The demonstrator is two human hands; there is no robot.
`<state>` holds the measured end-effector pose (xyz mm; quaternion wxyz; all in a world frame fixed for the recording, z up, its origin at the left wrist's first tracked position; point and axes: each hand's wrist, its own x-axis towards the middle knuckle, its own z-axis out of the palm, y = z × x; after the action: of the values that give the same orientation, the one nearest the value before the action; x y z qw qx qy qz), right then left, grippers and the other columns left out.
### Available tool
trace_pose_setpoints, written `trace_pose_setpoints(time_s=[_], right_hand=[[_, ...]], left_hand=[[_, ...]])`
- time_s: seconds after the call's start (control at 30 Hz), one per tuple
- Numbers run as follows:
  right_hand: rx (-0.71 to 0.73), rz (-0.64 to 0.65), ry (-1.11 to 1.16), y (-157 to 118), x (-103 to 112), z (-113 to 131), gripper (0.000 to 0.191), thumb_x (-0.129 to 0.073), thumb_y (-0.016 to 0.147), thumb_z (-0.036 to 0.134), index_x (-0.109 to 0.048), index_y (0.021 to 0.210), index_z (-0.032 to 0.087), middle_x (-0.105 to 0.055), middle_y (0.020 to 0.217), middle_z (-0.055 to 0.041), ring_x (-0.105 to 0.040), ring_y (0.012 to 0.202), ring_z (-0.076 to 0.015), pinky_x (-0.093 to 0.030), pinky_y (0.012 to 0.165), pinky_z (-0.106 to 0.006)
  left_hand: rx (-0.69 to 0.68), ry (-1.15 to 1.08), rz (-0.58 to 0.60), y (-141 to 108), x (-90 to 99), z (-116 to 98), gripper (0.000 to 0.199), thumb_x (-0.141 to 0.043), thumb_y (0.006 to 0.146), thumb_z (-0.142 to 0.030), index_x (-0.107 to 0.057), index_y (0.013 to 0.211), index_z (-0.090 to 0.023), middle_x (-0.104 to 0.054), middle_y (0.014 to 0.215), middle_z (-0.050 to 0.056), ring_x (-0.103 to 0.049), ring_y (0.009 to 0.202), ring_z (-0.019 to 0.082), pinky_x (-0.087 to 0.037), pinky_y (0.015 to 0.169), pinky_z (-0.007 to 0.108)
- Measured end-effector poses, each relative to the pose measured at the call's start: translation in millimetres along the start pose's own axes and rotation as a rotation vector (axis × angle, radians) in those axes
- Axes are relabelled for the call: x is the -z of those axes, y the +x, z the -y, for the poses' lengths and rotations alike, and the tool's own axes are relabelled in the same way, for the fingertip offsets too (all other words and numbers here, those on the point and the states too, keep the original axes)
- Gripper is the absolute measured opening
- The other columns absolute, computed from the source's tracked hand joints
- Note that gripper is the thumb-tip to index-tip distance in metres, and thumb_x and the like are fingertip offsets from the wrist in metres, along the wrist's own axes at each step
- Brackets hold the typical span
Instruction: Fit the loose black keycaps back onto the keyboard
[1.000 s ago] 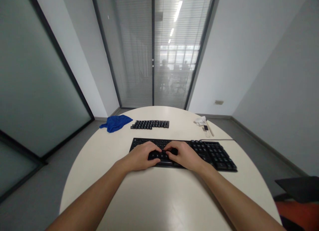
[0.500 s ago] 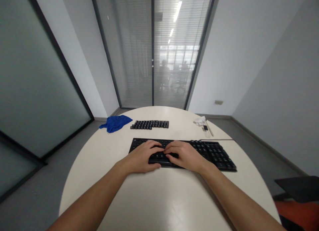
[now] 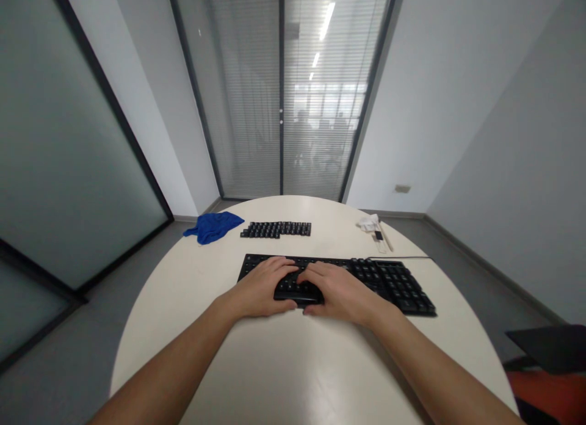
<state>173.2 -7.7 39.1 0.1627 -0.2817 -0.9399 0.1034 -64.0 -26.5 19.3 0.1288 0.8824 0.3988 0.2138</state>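
A black keyboard (image 3: 398, 284) lies on the round table, and its middle part shows bare patches among the keys. My left hand (image 3: 263, 287) rests over its left half, fingers stretched across the top and thumb at the front edge. Just right of it, my right hand (image 3: 339, 292) lies on the keyboard with a bent index finger touching the key area. Its thumb is apart, down at the front edge. The other right fingers are partly hidden. Behind the keyboard, several loose black keycaps (image 3: 277, 229) sit in staggered rows.
A blue cloth (image 3: 214, 227) lies at the table's back left. White crumpled material (image 3: 367, 223), a small black piece (image 3: 378, 236) and a thin pale stick (image 3: 387, 237) are at the back right. The keyboard cable (image 3: 403, 257) runs off rightward. A chair (image 3: 547, 348) stands right of the table (image 3: 284, 364).
My right thumb has moved down and away from the fingers to the keyboard's front edge. The right index finger has shifted slightly left. My left hand stays almost in place.
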Motion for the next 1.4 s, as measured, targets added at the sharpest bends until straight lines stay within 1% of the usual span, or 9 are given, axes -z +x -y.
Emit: trace_pose_setpoints(time_s=[0.13, 0.3, 0.43, 0.73, 1.03, 1.13, 1.23, 1.3, 1.4], right_hand=[[-0.07, 0.003, 0.051, 1, -1, 2, 0.047, -0.082, 0.069, 0.026, -0.06, 0.111, 0.022, -0.068, 0.108, -0.007, -0.064, 0.101, -0.0259, -0.048, 0.089, -0.036], [-0.092, 0.016, 0.064, 2, 0, 3, 0.046, -0.081, 0.068, 0.025, -0.06, 0.109, 0.022, -0.068, 0.108, -0.0074, -0.063, 0.101, -0.0263, -0.047, 0.088, -0.035], [-0.078, 0.013, 0.086, 2, -1, 4, 0.047, -0.079, 0.068, 0.024, -0.061, 0.111, 0.021, -0.068, 0.109, -0.0081, -0.063, 0.103, -0.0264, -0.048, 0.091, -0.036], [0.022, 0.014, 0.052, 0, -3, -3, 0.051, -0.079, 0.071, 0.027, -0.062, 0.119, 0.02, -0.067, 0.113, -0.0087, -0.06, 0.107, -0.0264, -0.047, 0.097, -0.037], [0.05, 0.036, 0.011, 0, -2, -5, 0.053, -0.079, 0.073, 0.029, -0.061, 0.121, 0.02, -0.064, 0.119, -0.0089, -0.059, 0.11, -0.0267, -0.047, 0.1, -0.04], [0.061, 0.028, 0.008, -2, -2, -7, 0.052, -0.079, 0.073, 0.03, -0.061, 0.121, 0.02, -0.064, 0.12, -0.0091, -0.059, 0.111, -0.0269, -0.047, 0.1, -0.04], [0.062, 0.027, 0.005, -2, -3, -8, 0.053, -0.079, 0.073, 0.031, -0.062, 0.122, 0.02, -0.065, 0.117, -0.0089, -0.06, 0.109, -0.0268, -0.048, 0.098, -0.039], [0.066, 0.026, 0.006, -3, -3, -9, 0.053, -0.079, 0.073, 0.031, -0.062, 0.123, 0.02, -0.065, 0.116, -0.0088, -0.06, 0.108, -0.0266, -0.049, 0.097, -0.038], [0.07, 0.026, 0.005, -3, -2, -8, 0.054, -0.079, 0.073, 0.03, -0.062, 0.123, 0.019, -0.065, 0.116, -0.009, -0.06, 0.107, -0.0261, -0.049, 0.096, -0.038]], left_hand=[[0.001, 0.012, 0.009, 1, 1.1, -1, 0.067, -0.079, 0.076, -0.039, -0.052, 0.136, -0.023, -0.057, 0.137, 0.011, -0.047, 0.132, 0.032, -0.037, 0.113, 0.05], [0.008, 0.031, 0.013, 1, 0.6, 0, 0.066, -0.078, 0.076, -0.04, -0.053, 0.135, -0.022, -0.057, 0.138, 0.012, -0.048, 0.131, 0.033, -0.038, 0.113, 0.049], [0.018, 0.041, 0.023, 1, 0.5, 1, 0.065, -0.078, 0.077, -0.041, -0.055, 0.133, -0.018, -0.057, 0.138, 0.014, -0.048, 0.132, 0.033, -0.037, 0.114, 0.049], [0.0, 0.035, 0.016, 1, 1.3, 0, 0.066, -0.076, 0.078, -0.044, -0.055, 0.135, -0.019, -0.056, 0.139, 0.013, -0.049, 0.131, 0.032, -0.039, 0.113, 0.048], [0.088, 0.007, -0.088, 4, -3.9, 2, 0.034, -0.052, 0.099, -0.036, -0.058, 0.129, -0.021, -0.063, 0.131, 0.009, -0.055, 0.123, 0.024, -0.042, 0.109, 0.041], [0.151, 0.071, -0.186, 14, -3.6, 10, 0.027, -0.05, 0.1, -0.031, -0.062, 0.121, -0.021, -0.067, 0.123, 0.007, -0.059, 0.116, 0.023, -0.045, 0.105, 0.039], [0.284, 0.224, -0.284, 31, 1.4, 25, 0.025, -0.057, 0.095, -0.024, -0.064, 0.119, -0.021, -0.066, 0.121, 0.007, -0.059, 0.115, 0.025, -0.047, 0.101, 0.039], [0.333, 0.362, -0.249, 43, 5.8, 37, 0.026, -0.059, 0.093, -0.02, -0.065, 0.118, -0.02, -0.066, 0.12, 0.007, -0.059, 0.114, 0.026, -0.049, 0.098, 0.038], [0.327, 0.415, -0.209, 60, 9.8, 56, 0.026, -0.063, 0.087, -0.013, -0.068, 0.112, -0.019, -0.067, 0.117, 0.009, -0.058, 0.113, 0.028, -0.047, 0.1, 0.039]])
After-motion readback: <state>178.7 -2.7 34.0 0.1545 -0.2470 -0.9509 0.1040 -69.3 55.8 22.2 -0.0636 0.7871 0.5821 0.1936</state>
